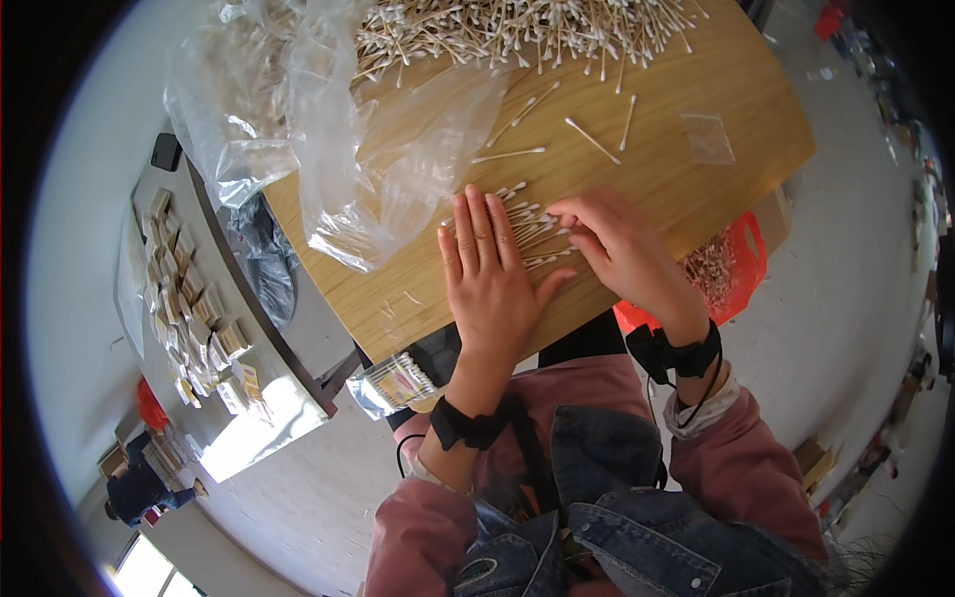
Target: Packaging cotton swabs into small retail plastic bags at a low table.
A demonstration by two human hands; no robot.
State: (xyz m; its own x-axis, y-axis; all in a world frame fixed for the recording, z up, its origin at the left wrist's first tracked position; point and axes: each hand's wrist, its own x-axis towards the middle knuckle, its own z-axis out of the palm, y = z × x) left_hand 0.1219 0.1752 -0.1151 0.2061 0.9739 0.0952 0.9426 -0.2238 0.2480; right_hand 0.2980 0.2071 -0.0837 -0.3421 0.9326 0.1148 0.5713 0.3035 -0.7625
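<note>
My left hand (487,274) lies flat with its fingers stretched out over a small batch of wooden cotton swabs (532,235) on the table. Their white heads stick out on its right side. There, the bent fingers of my right hand (622,244) touch the swab heads. A gap shows between its thumb and forefinger, and I see nothing gripped in it. A few loose swabs (593,141) lie beyond my hands. A large pile of swabs (517,30) covers the far side of the table, beside a crumpled clear plastic bag (378,189).
A small clear bag (708,137) rests on the right of the wooden table (751,109). Below its right edge is a red bag (741,284) with swabs. A clear packet of swabs (398,383) sits by the near left edge. Small packs (184,298) cover another table.
</note>
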